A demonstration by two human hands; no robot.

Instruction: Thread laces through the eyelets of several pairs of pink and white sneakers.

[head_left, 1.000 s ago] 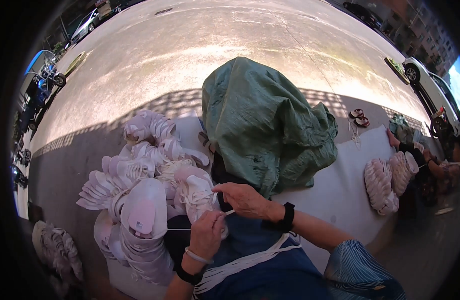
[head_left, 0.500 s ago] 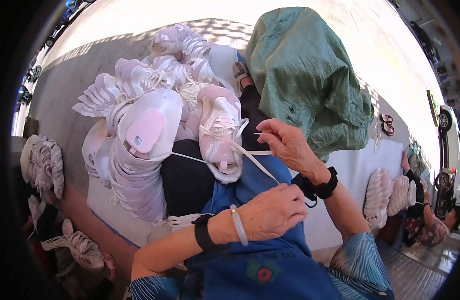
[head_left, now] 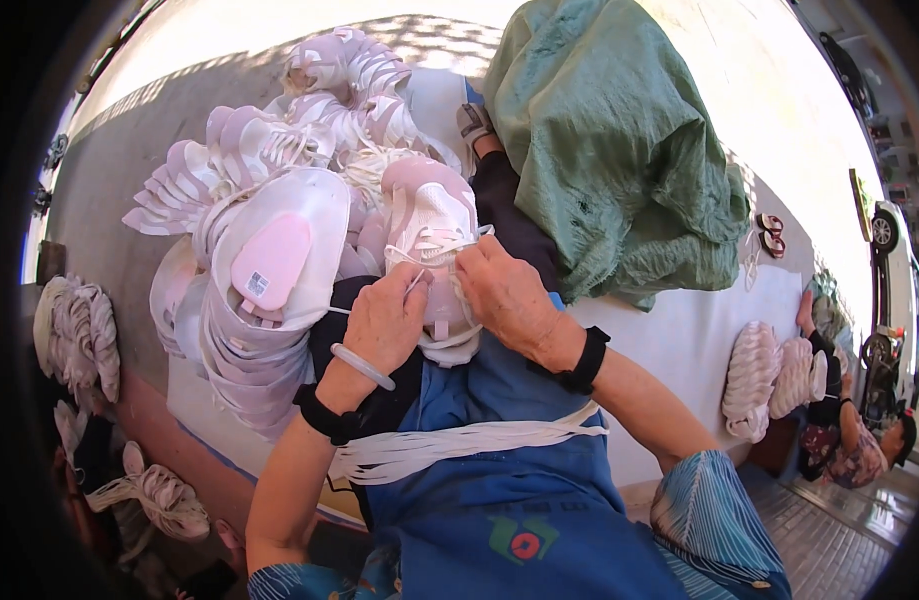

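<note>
Many stacked pale shoes (head_left: 259, 365): bunched on the left.
Left hand (head_left: 384, 318): closed, thumb and finger pinching a white lace (head_left: 415, 280).
Pink-and-white shoe (head_left: 441, 275): between the two hands, toe pointing away.
Right hand (head_left: 509, 300): fingers curled at the shoe's right edge; cannot tell what they grip.
Green sack (head_left: 619, 160): beyond, farther right.

There are two foreground hands (head_left: 387, 318), one pink-and-white shoe upper (head_left: 435, 190) beneath them, two black wristbands (head_left: 586, 362) and one pale bangle (head_left: 362, 366) behind them, one green sack (head_left: 619, 150), two unworn sandals (head_left: 772, 243).
</note>
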